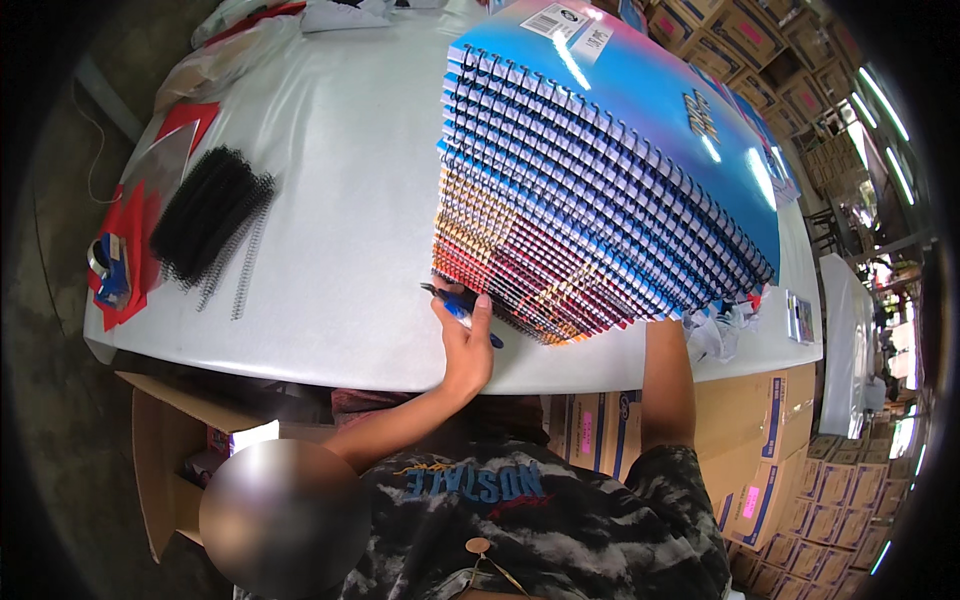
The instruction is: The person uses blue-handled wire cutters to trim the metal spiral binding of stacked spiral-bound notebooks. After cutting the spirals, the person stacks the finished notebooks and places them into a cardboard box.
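Here, the left hand [465, 345] closed its grip on a blue pen [458, 308] beside a tall stack of spiral notebooks [600, 200] on the white worktop [340, 180]. The right hand's grip lay hidden behind the stack, so its state could not be told. Black binding coils [210, 215] lay well apart.

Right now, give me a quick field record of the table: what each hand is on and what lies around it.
left hand: holds a blue pen, thumb against the stack's lower spiral edge
right hand: hidden behind the stack; only the forearm shows, rising under its right end
stack of spiral notebooks: tall, leaning, blue cover on top, red and orange covers lower down
table: white, glossy
black spiral coils: heaped at the left of the table, apart from the stack
tape dispenser: on red sheets at the left edge
cardboard boxes: stacked under and beyond the table
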Motion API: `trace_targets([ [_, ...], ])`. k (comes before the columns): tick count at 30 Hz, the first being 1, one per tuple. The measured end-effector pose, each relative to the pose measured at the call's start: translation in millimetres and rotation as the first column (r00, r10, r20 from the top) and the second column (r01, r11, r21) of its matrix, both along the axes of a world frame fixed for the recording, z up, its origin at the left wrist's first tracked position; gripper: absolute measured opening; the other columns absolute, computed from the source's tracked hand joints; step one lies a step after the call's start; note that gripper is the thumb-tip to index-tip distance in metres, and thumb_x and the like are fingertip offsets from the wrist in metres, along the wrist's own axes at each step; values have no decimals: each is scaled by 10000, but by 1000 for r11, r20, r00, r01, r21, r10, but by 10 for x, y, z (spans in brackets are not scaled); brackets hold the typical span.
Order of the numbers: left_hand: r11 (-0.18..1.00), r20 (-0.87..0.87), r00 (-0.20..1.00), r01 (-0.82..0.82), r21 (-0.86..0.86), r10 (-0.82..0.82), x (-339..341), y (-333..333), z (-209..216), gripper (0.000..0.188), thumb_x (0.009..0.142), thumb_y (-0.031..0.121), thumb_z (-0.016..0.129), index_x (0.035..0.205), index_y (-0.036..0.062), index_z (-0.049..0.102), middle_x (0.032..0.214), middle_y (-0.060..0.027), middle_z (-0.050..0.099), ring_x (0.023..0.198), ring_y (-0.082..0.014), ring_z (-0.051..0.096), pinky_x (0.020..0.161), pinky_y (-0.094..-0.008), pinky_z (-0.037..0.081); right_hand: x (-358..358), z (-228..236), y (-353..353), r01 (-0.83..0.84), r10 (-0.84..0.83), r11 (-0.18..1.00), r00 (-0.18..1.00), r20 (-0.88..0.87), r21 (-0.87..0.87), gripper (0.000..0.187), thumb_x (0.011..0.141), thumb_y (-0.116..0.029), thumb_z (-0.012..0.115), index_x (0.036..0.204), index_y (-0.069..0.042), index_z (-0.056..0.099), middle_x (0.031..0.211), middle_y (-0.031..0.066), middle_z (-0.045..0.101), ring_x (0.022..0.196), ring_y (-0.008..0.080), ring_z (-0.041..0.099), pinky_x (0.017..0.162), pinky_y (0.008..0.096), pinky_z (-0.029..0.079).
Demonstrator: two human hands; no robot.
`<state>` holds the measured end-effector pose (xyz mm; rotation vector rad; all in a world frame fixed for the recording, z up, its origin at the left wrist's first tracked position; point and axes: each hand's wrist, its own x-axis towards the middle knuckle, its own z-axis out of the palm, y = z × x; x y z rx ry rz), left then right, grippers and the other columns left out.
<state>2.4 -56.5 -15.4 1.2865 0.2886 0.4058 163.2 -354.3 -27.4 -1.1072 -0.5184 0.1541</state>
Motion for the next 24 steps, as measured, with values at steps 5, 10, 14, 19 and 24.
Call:
trace_targets([
  [5,999,-71,997,10,34,-8,533,479,-124,323,887,236,542,1098,21,426,960,-61,496,905,-153,459,870,-299,370,-494,9,252,-223,224,974,908,-354,45,461,975,-357,324,1367,-115,344,1329,83,455,1249,227,406,1043,426,320],
  [10,852,-64,865,475,-219,-498,1429,1033,-137,244,881,224,489,1029,32,505,883,-53,567,824,-150,526,765,-297,421,-1260,-297,635,-232,254,967,868,-427,104,490,977,-394,294,1349,-80,349,1378,105,392,1235,259,402,1070,479,266],
  [14,757,-129,751,616,-218,-648,1951,1051,-38,265,887,250,480,1033,30,508,887,-59,577,820,-156,536,760,-300,426,-1800,-123,1484,-249,244,967,833,-496,58,655,946,-496,292,1445,-109,119,1490,53,188,1360,206,207,1112,472,157],
  [19,750,-192,728,656,-87,-658,2058,1108,261,294,894,283,469,1037,29,512,893,-67,590,814,-163,548,754,-305,432,-1852,-42,1868,-322,285,947,846,-451,-7,817,917,-376,477,1447,-96,-78,1526,65,-43,1403,177,33,1111,424,140],
  [24,895,-259,881,434,107,-396,1570,1736,546,325,901,315,458,1041,28,515,900,-75,603,808,-170,559,748,-309,438,-1184,-22,1171,303,-398,914,802,-445,-272,594,855,-306,585,1328,2,402,1273,117,530,1228,216,451,1029,348,312],
])
